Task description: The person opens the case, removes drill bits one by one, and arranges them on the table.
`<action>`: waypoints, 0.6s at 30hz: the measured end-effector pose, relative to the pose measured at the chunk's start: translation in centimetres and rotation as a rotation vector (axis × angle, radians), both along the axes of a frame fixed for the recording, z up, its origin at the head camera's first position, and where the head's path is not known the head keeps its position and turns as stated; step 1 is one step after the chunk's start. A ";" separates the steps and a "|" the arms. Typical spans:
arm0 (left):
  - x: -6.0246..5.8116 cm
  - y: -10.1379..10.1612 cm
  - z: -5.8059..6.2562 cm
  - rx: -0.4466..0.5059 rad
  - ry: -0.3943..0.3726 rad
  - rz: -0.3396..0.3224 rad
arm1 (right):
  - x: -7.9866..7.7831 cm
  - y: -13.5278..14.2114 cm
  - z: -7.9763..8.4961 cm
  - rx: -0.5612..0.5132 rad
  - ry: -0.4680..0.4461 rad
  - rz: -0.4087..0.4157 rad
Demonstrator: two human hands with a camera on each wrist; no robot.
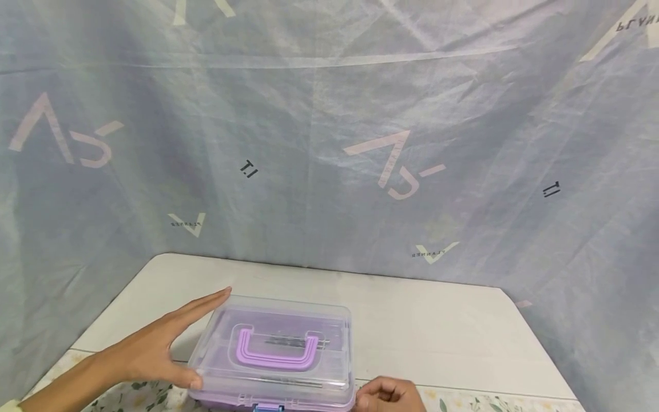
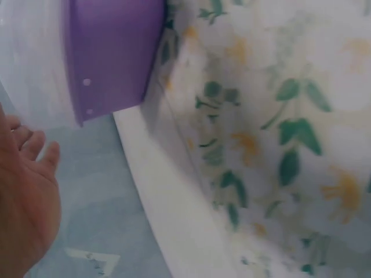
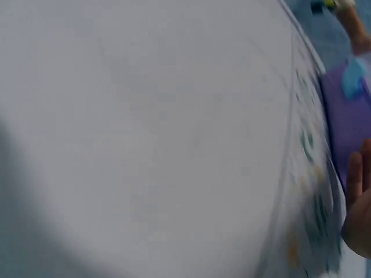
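A plastic case (image 1: pixel 288 320) with a clear lid, a purple handle (image 1: pixel 278 361) and a purple base (image 2: pixel 119 52) sits at the table's near side. A blue latch (image 1: pixel 268 408) shows at its front. Dark, thin items inside are blurred by the lid. My left hand (image 1: pixel 149 346) spreads along the case's left side, fingers straight toward the back corner, thumb at the front corner. By the front right corner rests my right hand (image 1: pixel 389 395), its fingers loosely bent. The right wrist view has those fingers (image 3: pixel 355 171) against or just beside the purple base; contact is unclear.
Beneath the case lies a floral cloth (image 2: pixel 290 127) over the near part of the table. White tabletop (image 1: pixel 437 332) stretches behind and to the right. A grey printed curtain (image 1: pixel 309 143) hangs along the back and both sides.
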State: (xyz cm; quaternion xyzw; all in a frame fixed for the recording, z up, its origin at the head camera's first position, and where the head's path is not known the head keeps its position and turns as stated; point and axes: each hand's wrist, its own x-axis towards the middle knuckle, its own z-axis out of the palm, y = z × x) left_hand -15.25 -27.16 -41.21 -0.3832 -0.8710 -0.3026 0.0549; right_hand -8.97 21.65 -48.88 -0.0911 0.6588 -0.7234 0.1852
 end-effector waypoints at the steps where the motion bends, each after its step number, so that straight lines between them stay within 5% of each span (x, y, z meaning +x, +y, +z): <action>1: 0.0 -0.2 -0.2 0.017 0.006 -0.005 | -0.2 0.2 0.4 0.012 0.006 -0.032; 5: 0.2 -0.8 -0.8 0.076 0.011 -0.019 | -1.4 0.5 1.7 0.088 0.191 -0.081; 10: 0.3 -1.0 -1.4 0.139 0.008 -0.036 | -3.1 0.8 1.9 0.147 0.440 -0.042; 18: 0.1 -1.2 -2.2 0.194 -0.071 -0.063 | -4.6 0.8 1.6 0.170 0.560 0.045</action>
